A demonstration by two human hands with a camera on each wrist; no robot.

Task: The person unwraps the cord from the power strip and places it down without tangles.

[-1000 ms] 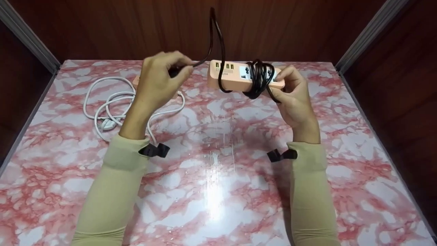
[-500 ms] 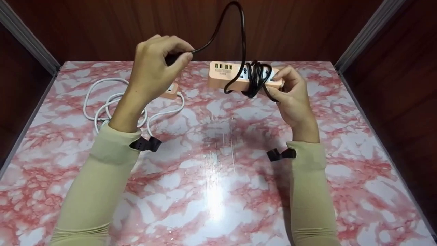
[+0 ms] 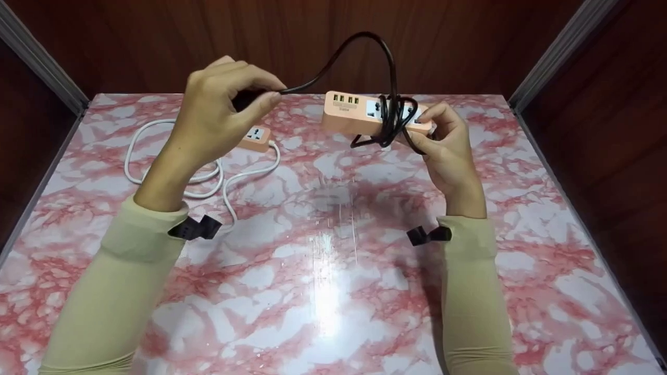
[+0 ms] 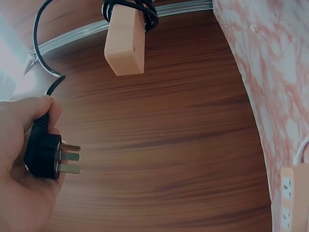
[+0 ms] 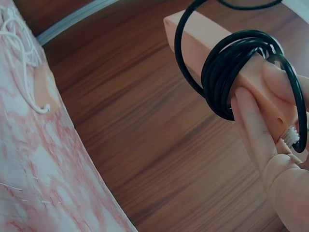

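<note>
My right hand [image 3: 452,153] grips the right end of an orange power strip [image 3: 349,119], held up above the table. Several turns of black cord [image 5: 219,79] are wound around the strip's body, beside its white socket faces. USB ports show at the strip's left end. From the winding, a free length of cord arches up and over to my left hand [image 3: 224,104], which pinches it by the plug end. In the left wrist view the black plug [image 4: 44,153] lies in the palm, its three flat prongs pointing outward. The head view hides that plug behind the fingers.
A second orange power strip [image 3: 255,139] lies at the table's back left, partly behind my left hand. Its white cord [image 3: 225,192] lies in loose loops nearby. Dark wood panels [image 3: 469,47] enclose the marbled table [image 3: 323,250] at the back and sides.
My left hand has moved left, drawing the black cord along. The cord's arch has swung rightward, and fewer turns appear around the strip. My right hand has stayed nearly still.
</note>
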